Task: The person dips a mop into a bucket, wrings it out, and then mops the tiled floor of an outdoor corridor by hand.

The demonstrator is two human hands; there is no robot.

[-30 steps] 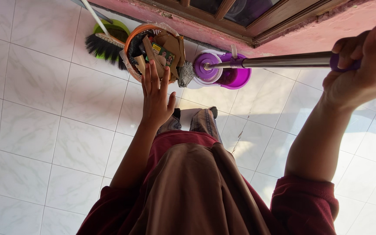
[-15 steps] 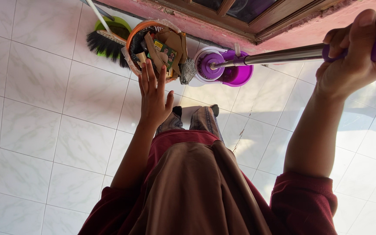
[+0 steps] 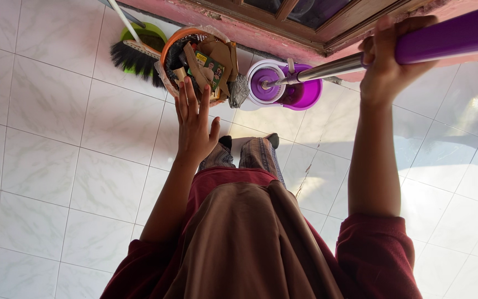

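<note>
The right hand [image 3: 388, 61] grips the purple-handled metal mop pole [image 3: 327, 67], now slid further down it; its head sits in the purple spin bucket [image 3: 286, 91] on the white tiled floor [image 3: 56, 138]. The left hand [image 3: 195, 127] stays open, fingers spread.

An orange round plastic basket [image 3: 168, 51] stuffed with torn brown cardboard [image 3: 220, 57] sits on the white tiled floor [image 3: 56, 138]; beside it, a black-bristled broom [image 3: 133, 58] rests in a green dustpan [image 3: 142, 32].
</note>
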